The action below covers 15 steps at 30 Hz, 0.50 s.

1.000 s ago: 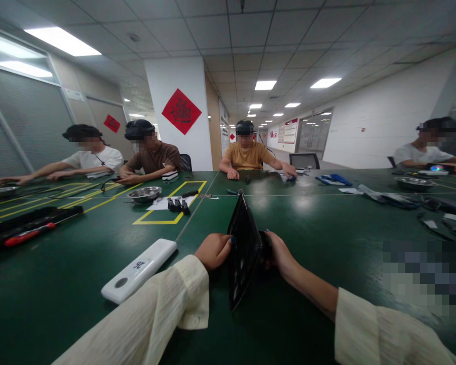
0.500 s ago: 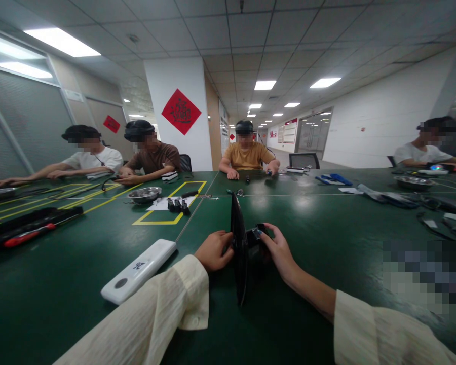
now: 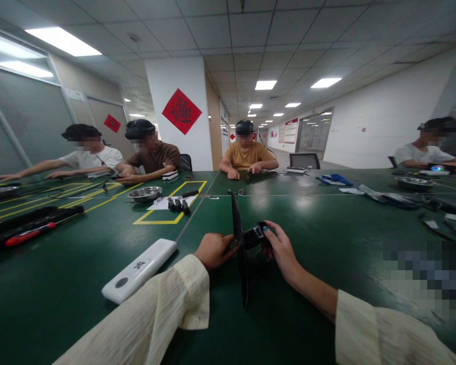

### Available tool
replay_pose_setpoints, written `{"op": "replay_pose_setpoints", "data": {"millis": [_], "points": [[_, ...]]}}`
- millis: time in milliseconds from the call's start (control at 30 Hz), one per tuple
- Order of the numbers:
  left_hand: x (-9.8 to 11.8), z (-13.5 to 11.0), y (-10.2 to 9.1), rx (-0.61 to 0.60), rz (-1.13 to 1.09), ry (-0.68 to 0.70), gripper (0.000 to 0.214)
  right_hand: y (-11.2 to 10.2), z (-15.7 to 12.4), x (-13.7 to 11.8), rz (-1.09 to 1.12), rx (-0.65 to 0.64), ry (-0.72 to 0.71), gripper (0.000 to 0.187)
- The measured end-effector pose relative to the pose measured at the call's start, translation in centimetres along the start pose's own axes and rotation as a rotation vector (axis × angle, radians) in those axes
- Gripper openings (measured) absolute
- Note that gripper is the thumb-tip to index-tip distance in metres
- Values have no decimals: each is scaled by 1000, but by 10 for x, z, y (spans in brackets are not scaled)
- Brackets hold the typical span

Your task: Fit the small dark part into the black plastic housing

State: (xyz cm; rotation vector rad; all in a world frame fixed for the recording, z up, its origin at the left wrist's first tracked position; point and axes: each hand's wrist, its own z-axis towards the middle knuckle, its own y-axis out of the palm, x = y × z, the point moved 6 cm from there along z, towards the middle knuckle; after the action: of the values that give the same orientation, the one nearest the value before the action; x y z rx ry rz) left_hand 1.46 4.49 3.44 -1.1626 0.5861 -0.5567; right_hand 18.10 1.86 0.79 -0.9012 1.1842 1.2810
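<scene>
A thin black flat panel (image 3: 240, 253) stands on its edge on the green table (image 3: 79, 284), seen almost edge-on. My left hand (image 3: 214, 250) is closed on its left side, fingers curled against it. My right hand (image 3: 281, 248) grips a small black part (image 3: 255, 234) that sits against the panel's right face. Both arms wear cream sleeves.
A white oblong device (image 3: 139, 269) lies left of my hands. Farther off are a metal bowl (image 3: 146, 193), small black parts (image 3: 178, 205) in a yellow taped square, and a red-handled tool (image 3: 28, 234) at left. Other people sit around the table; cables and tools lie at right.
The panel has turned from tilted, showing its face, to nearly edge-on and upright. My right hand has come round with the small black part now showing in its fingers.
</scene>
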Motion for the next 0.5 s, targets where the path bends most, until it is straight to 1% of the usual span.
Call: {"op": "replay_pose_setpoints", "data": {"millis": [67,167,267,367,500], "points": [[-2,0,0,6,-23,-17,27,1,0,0,11,-13,-5,63],[-4,0,2,33,-37,-3,21,3,2,0,42,-52,-15,66],[-8,-1,8,65,-45,-4,16,8,4,4,103,-166,1,72],[-12,-2,13,82,-46,-23,15,13,5,7,148,-280,29,77],[-12,-1,14,65,-16,-32,15,15,5,10,159,-349,43,76]]}}
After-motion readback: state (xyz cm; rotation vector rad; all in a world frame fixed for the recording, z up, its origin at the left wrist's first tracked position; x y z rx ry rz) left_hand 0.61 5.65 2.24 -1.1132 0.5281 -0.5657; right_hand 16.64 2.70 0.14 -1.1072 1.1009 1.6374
